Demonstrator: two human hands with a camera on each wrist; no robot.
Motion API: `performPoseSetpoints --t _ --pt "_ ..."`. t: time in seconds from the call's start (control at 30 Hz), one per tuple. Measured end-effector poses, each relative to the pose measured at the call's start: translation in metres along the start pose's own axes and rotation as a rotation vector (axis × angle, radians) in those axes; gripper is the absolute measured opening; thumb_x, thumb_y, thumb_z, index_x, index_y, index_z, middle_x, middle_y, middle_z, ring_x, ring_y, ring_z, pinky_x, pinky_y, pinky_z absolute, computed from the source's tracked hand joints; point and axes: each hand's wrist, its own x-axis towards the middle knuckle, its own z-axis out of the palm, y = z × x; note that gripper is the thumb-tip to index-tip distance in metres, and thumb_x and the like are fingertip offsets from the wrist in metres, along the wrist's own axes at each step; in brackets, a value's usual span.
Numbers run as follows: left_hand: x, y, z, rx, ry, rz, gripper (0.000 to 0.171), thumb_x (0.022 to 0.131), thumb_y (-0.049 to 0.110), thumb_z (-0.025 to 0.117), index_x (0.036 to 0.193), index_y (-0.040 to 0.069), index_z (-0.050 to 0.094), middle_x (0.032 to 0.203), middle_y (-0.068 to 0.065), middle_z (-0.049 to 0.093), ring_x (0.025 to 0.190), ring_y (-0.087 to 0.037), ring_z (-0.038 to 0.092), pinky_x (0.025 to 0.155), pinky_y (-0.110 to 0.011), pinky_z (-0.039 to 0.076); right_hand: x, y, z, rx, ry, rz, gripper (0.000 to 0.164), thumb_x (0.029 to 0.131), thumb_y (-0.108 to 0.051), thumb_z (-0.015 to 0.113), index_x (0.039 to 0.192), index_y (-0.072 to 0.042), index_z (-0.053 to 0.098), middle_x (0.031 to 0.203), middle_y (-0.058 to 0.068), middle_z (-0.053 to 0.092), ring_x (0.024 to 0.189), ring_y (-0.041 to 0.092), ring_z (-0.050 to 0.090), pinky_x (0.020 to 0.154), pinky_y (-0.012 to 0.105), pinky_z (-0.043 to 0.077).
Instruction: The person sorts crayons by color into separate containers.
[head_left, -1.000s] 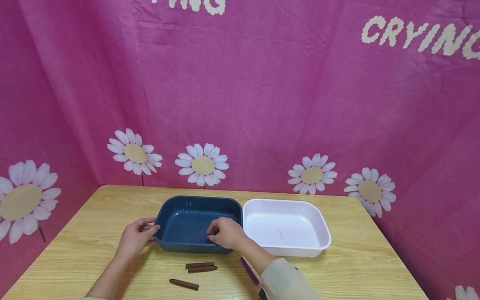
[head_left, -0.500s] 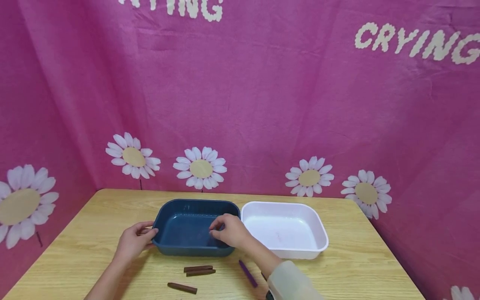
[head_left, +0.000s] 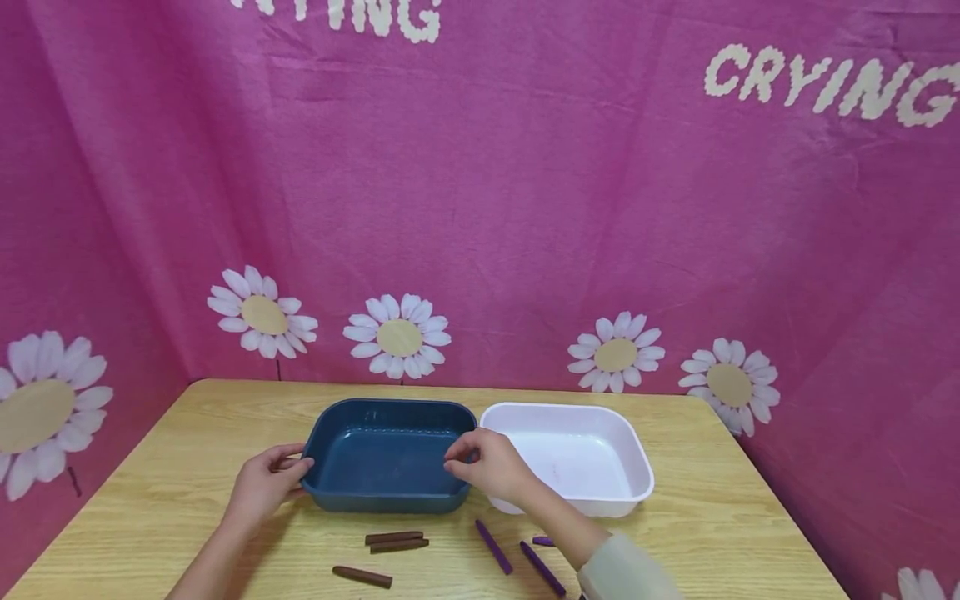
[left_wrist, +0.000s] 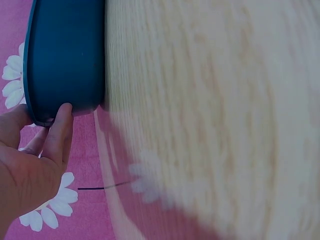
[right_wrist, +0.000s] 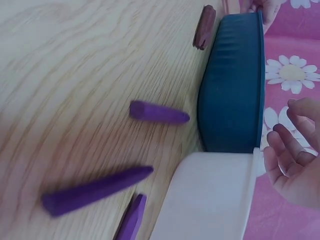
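My left hand (head_left: 264, 482) grips the left end of a dark blue plastic basin (head_left: 390, 504). In the left wrist view, its fingers (left_wrist: 59, 132) lie against the basin's outer wall, with the thumb at the rim. Over the basin's right end hovers my right hand (head_left: 491, 467), near the white basin (head_left: 600, 507). Its fingers are loosely bent, and the right wrist view shows nothing between them. Purple crayons (head_left: 492, 547) lie on the table below the right forearm.
Both basins stand side by side on a wooden table (head_left: 712, 517). Brown crayons (head_left: 362, 577) lie in front of the blue basin. A pink cloth (head_left: 510, 208) with daisies hangs behind the table.
My right hand has moved right and up from inside the blue basin. A purple bit at its fingertips no longer shows. More purple crayons have come into view. My left hand keeps its grip.
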Motion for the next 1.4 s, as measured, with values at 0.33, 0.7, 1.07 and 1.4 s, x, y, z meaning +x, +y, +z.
performPoseSetpoints --t 0.33,0.7,1.07,1.4 --pt "0.002 -0.001 0.0 0.012 -0.001 -0.01 0.044 0.091 0.012 0.058 0.127 -0.011 0.048 0.104 -0.024 0.062 0.076 -0.011 0.065 0.068 -0.032 0.059 -0.024 0.007 -0.021 -0.013 0.037 -0.038 0.007 0.081 -0.013 0.07 0.085 -0.008 0.072 0.078 -0.001 0.064 0.068 0.007 0.052 0.061 0.018 0.043" --pt "0.003 -0.003 0.0 -0.005 -0.005 -0.013 0.046 0.091 0.013 0.06 0.128 -0.012 0.046 0.101 -0.022 0.063 0.075 -0.009 0.064 0.069 -0.032 0.059 -0.054 0.019 -0.036 -0.019 0.024 -0.029 0.006 0.079 -0.013 0.072 0.082 -0.009 0.07 0.077 0.0 0.063 0.065 0.0 0.05 0.057 0.016 0.042" --pt "0.002 -0.003 0.002 -0.014 -0.001 -0.008 0.043 0.091 0.011 0.058 0.127 -0.01 0.048 0.102 -0.021 0.065 0.076 -0.01 0.065 0.069 -0.031 0.059 -0.088 0.04 -0.05 -0.002 0.007 -0.031 0.005 0.081 -0.015 0.071 0.083 -0.01 0.069 0.077 -0.002 0.063 0.066 -0.003 0.05 0.058 0.016 0.045" --pt "0.003 -0.004 0.001 -0.022 -0.013 -0.008 0.044 0.092 0.013 0.058 0.128 -0.01 0.047 0.104 -0.023 0.064 0.079 -0.014 0.067 0.068 -0.03 0.059 -0.118 0.063 -0.059 -0.02 0.022 -0.035 0.008 0.08 -0.014 0.072 0.083 -0.007 0.068 0.076 -0.004 0.062 0.066 -0.005 0.05 0.056 0.017 0.046"
